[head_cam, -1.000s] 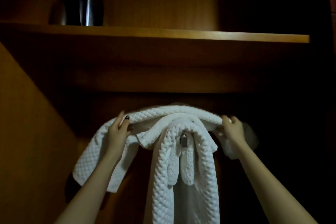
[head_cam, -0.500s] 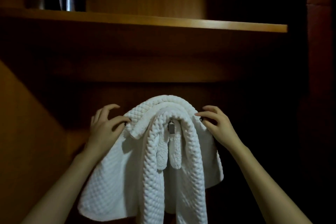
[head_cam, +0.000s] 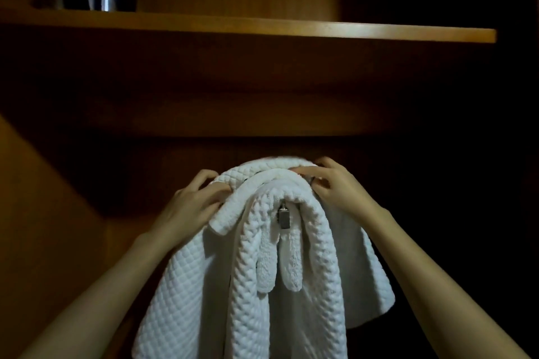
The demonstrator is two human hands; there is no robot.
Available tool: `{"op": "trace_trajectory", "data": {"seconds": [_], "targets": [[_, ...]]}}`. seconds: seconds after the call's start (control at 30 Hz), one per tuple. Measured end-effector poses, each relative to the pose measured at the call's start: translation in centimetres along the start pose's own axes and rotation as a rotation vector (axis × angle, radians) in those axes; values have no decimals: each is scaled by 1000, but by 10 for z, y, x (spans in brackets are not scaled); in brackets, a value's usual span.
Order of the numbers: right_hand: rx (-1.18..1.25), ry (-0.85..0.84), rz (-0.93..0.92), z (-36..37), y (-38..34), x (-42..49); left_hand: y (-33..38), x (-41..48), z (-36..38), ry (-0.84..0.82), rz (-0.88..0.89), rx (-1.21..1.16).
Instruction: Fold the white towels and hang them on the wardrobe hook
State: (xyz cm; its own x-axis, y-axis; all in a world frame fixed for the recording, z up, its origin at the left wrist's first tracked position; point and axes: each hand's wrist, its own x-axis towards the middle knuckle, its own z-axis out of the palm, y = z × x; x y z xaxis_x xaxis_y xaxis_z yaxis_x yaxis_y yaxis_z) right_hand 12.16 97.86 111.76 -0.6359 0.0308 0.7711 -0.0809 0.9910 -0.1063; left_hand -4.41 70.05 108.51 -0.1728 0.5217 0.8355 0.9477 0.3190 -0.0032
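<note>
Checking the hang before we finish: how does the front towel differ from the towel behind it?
The front towel hangs bunched in narrow folds around the metal hook, while the back towel spreads wide to both sides. The left hand and right hand grip the back towel's top edge, and neither grips the front towel. Both are white with a quilted weave.

Two hands [head_cam: 189,207] [head_cam: 339,191], two towels [head_cam: 180,285] [head_cam: 248,271], one hook [head_cam: 283,217], one shelf [head_cam: 262,28].

Arms raised, left hand [head_cam: 191,205] and right hand [head_cam: 335,188] curl fingers [head_cam: 303,169] on the towel [head_cam: 186,285].
</note>
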Motion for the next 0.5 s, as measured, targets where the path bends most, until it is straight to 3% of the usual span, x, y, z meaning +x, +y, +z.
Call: {"op": "trace_trajectory", "data": {"seconds": [0.1,0.2,0.3,0.4,0.5], "targets": [[10,-46,32,-5,-1,6,-7,11,-9,66,6,27],[-86,22,-12,-10,5,12,-9,36,-16,133,19,25],[-172,89,-22,-12,11,27,-14,62,-18,70,-24,78],[-272,156,-31,-11,15,33,-18,63,-18,40,-25,301],[-385,282,-87,4,17,28,-10,54,-11,146,8,596]]}}
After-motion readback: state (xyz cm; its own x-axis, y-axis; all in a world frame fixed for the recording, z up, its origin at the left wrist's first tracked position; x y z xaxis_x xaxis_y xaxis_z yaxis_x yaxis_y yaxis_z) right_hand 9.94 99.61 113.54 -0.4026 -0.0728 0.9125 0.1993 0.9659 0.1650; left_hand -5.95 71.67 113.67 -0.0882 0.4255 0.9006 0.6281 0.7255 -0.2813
